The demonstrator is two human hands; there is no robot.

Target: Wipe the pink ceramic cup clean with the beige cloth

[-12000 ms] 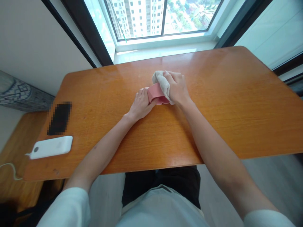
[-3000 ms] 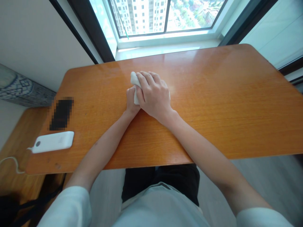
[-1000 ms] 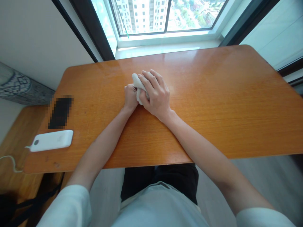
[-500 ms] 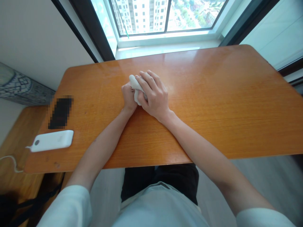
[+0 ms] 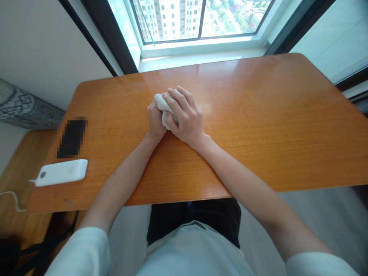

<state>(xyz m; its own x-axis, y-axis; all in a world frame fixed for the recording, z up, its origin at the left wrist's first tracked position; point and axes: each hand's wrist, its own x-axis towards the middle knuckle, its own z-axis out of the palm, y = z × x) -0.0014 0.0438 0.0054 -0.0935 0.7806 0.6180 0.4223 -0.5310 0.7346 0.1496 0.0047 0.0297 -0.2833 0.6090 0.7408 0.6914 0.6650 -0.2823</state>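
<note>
A crumpled white cloth point(image 5: 166, 109) is bunched between my two hands, above the middle of the brown wooden table point(image 5: 258, 126). My left hand point(image 5: 155, 117) is closed around its left side, with most of its fingers hidden behind the cloth and my other hand. Over the cloth's top and right side lies my right hand point(image 5: 186, 115), its fingers bent round it and the thumb pressed against the near side. Both wrists are close to the tabletop.
At the table's left end lie a dark, pixelated flat object point(image 5: 71, 138) and a white power strip-like case point(image 5: 61, 172) with a cable. A window point(image 5: 201, 23) is beyond the far edge. A patterned grey thing point(image 5: 25, 105) stands at the left.
My hands keep their hold on the cloth and have hardly moved. The whole view has shifted slightly, with the table's left end a little further left.
</note>
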